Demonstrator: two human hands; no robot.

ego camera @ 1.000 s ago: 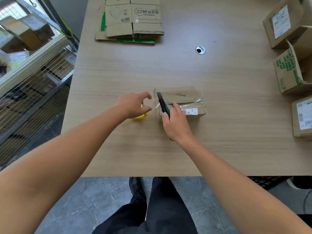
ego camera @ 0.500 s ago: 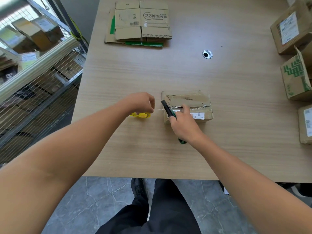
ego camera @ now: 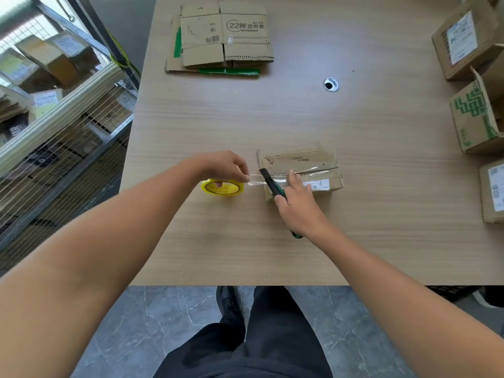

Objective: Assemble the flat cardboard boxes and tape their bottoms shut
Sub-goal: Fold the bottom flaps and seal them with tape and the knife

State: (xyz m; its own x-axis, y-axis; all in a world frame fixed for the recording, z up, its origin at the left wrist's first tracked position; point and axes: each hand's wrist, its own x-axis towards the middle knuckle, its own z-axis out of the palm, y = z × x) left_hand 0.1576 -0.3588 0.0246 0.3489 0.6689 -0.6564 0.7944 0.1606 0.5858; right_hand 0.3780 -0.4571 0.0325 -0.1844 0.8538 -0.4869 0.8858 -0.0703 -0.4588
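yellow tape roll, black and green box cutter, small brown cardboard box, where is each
yellow tape roll (ego camera: 223, 189), head view, on its yellow outer side
black and green box cutter (ego camera: 267, 180), head view, on its black front end
small brown cardboard box (ego camera: 300, 159), head view, on its far flap

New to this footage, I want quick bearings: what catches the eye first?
In the middle, the left hand pinches a tape strip drawn from the yellow tape roll, while the right hand holds a utility knife to it at the left end of the small box. Flat cardboard lies stacked at the far side of the table.
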